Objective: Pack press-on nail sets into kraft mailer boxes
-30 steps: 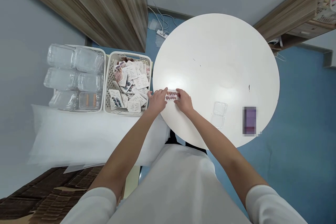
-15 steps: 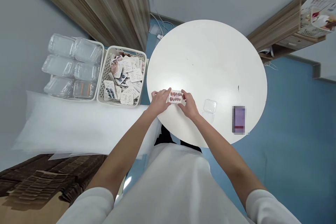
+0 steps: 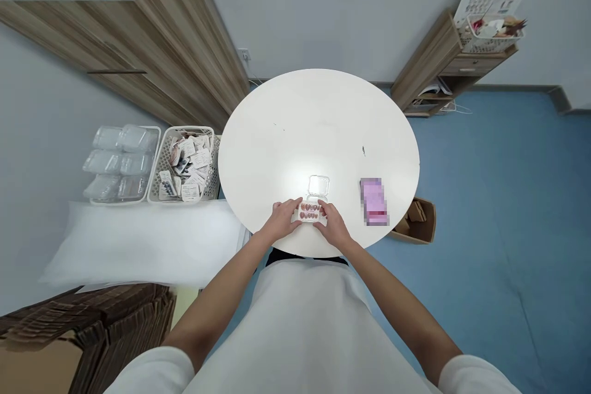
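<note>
Between my two hands is a small white card of press-on nails [image 3: 309, 212], with two rows of pinkish-brown nails facing up. My left hand [image 3: 282, 219] grips its left edge with thumb and fingers. On the right edge, my right hand [image 3: 333, 226] pinches it the same way. Just beyond the card lies a clear plastic case [image 3: 318, 186] with its lid folded back. The card covers the near part of the case; whether they touch I cannot tell.
A blurred purple phone-like object [image 3: 375, 202] lies right on the round white table [image 3: 318, 111]. At left stand a basket of nail cards [image 3: 213, 166] and a basket of clear cases [image 3: 154, 163], behind white packing sheets [image 3: 148, 243]. An open cardboard box [image 3: 427, 221] sits on the floor.
The view has tilted up and shifted. The clear case, earlier to the right of my hands, is now directly beyond the nail card. Both hands still hold the card.
</note>
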`<state>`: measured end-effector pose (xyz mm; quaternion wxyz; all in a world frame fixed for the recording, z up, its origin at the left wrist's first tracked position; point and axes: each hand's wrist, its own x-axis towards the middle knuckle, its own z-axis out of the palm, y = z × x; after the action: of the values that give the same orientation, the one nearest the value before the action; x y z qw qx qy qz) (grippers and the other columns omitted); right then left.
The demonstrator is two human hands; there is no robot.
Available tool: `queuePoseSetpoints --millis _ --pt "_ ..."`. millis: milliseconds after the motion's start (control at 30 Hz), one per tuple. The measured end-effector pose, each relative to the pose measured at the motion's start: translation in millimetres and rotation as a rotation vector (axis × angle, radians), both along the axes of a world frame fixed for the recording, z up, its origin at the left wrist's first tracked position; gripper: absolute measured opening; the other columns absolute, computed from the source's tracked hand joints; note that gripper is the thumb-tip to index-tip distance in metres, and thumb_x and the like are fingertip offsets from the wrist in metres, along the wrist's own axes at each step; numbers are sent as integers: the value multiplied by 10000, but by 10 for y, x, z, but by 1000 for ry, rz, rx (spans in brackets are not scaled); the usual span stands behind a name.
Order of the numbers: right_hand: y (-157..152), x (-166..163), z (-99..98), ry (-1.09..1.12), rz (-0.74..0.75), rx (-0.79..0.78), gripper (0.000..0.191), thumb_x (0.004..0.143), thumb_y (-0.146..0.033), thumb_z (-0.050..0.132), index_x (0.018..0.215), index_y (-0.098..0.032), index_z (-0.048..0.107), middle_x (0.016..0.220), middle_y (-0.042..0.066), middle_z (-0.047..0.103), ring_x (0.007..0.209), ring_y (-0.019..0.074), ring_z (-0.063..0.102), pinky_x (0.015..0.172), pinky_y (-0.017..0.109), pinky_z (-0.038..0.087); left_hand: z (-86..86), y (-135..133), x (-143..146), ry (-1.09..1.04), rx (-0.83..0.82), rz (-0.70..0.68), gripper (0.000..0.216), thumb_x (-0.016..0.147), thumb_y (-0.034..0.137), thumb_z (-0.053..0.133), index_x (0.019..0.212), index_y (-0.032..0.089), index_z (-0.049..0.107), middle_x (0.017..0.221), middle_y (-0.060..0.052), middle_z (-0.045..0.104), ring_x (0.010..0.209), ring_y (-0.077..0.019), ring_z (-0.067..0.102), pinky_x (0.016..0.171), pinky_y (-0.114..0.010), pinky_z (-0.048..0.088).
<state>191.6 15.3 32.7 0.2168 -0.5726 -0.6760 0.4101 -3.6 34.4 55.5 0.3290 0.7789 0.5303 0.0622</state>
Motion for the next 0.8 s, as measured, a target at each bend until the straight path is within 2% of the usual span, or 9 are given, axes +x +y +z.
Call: queuePoseSetpoints --millis 133,267,467,800 --pt "-116 218 -83 -22 12 -2 628 694 -210 605 1253 -268 325 977 47 491 931 207 489 795 402 449 -28 -49 197 33 -37 -34 589 718 275 556 1256 258 315 1025 -51 535 933 -214 516 841 -388 320" --pt "-116 304 -146 -63 5 10 621 675 -245 634 1233 -266 361 1041 66 474 1027 244 448 835 438 420 -40 -37 273 101 29 -46 583 679 307 592 1220 266 378 1083 -68 501 1024 -249 448 851 -406 320" --pt "33 297 -266 -167 20 31 636 629 -283 677 1203 -247 404 1165 90 413 1117 265 371 886 446 368 -133 57 288 182 129 -31 583 641 333 620 1189 256 434 1212 -98 411 1125 -288 337 879 -436 288" --pt "220 229 -381 -321 12 -4 656 617 -310 686 1205 -248 402 1219 94 376 1150 274 323 906 447 321 -326 246 303 203 60 -19 581 648 319 628 1194 272 436 1271 -104 364 1158 -310 290 894 -464 258"
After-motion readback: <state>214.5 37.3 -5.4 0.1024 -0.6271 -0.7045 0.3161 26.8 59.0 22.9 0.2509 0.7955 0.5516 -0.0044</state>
